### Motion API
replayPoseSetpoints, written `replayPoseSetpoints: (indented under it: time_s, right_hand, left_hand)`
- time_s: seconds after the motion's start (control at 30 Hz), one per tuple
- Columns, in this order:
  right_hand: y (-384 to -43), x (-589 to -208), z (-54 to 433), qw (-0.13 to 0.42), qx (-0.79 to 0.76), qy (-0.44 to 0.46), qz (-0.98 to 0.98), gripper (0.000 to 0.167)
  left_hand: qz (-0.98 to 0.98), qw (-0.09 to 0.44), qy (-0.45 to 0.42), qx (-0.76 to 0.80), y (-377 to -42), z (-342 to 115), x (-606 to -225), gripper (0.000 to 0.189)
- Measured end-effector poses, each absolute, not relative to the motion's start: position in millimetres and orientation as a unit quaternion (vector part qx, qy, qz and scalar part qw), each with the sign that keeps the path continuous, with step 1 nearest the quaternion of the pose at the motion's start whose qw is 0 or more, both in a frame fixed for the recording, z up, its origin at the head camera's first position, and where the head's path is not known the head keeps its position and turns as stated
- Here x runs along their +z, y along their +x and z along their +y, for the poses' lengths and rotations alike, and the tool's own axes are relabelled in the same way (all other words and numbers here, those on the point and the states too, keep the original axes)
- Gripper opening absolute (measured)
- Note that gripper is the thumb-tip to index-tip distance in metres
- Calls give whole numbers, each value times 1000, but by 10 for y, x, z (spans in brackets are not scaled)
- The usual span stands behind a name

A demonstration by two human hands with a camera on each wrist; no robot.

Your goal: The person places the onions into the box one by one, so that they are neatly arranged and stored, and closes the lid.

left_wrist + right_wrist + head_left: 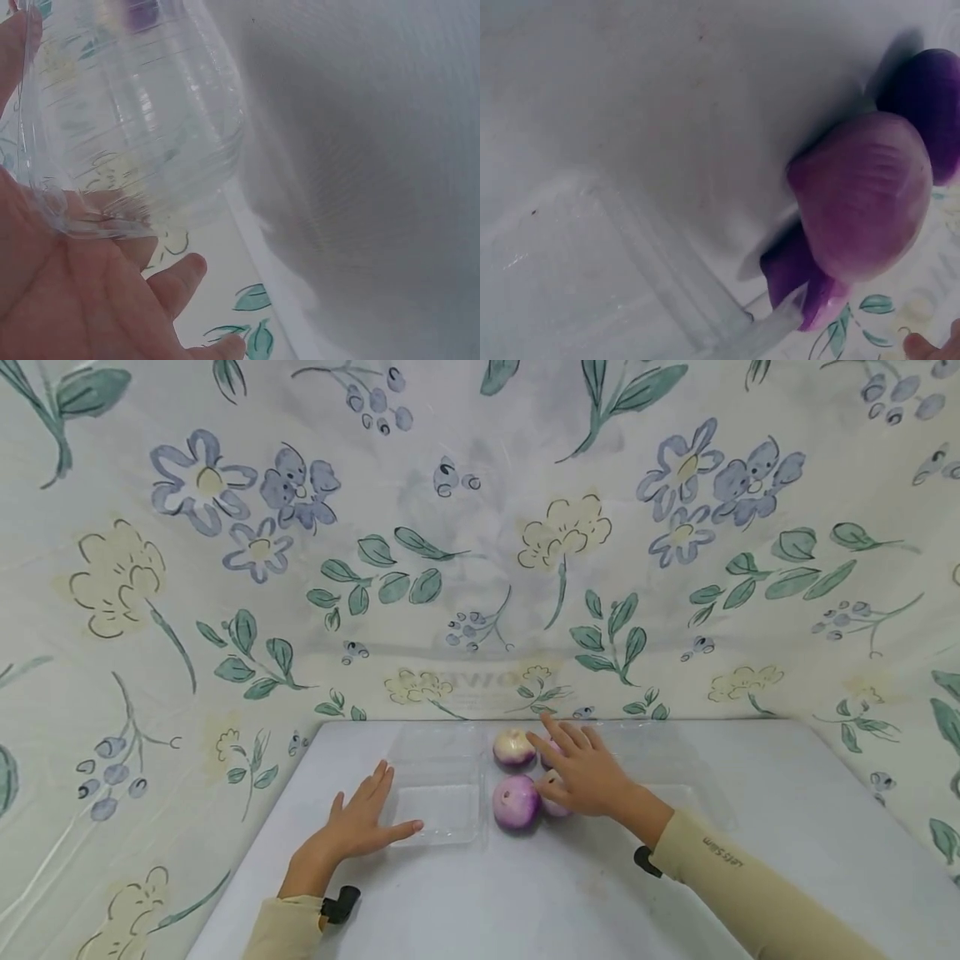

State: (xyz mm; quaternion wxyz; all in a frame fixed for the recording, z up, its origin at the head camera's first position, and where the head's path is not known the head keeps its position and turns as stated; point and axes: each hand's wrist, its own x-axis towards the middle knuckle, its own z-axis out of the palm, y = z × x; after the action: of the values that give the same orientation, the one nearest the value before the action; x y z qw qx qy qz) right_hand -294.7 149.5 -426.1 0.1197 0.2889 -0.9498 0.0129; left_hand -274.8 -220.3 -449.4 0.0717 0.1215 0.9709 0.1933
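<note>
Several purple onions sit close together at the middle of the table's far part. A pale-topped onion (513, 748) is behind a rounder purple onion (516, 803); two more are partly hidden by my right hand (583, 772). That hand reaches over them with fingers extended; whether it touches one, I cannot tell. In the right wrist view a large purple onion (866, 199) shows, with a fingertip (922, 349) apart from it. My left hand (360, 822), fingers spread, rests against the left side of a clear plastic container (438, 814), whose ribbed wall (150, 112) fills the left wrist view.
A second clear container (675, 793) lies right of the onions, partly behind my right forearm. Both containers stand on the white table (525, 902). A flower-printed sheet (480, 585) rises behind the table's far edge.
</note>
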Motion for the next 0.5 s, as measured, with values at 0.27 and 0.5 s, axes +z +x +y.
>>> replayPoseSetpoints:
  time_s: [0.27, 0.5]
  right_hand:
    - [-2941, -4303, 1361, 109, 11, 298, -948, 78]
    - [-2889, -4428, 1227, 84, 38, 316, -944, 77]
  left_hand:
    - [971, 60, 126, 196, -2780, -2206, -4507, 112]
    - [970, 70, 122, 199, -2764, -2205, -4524, 113]
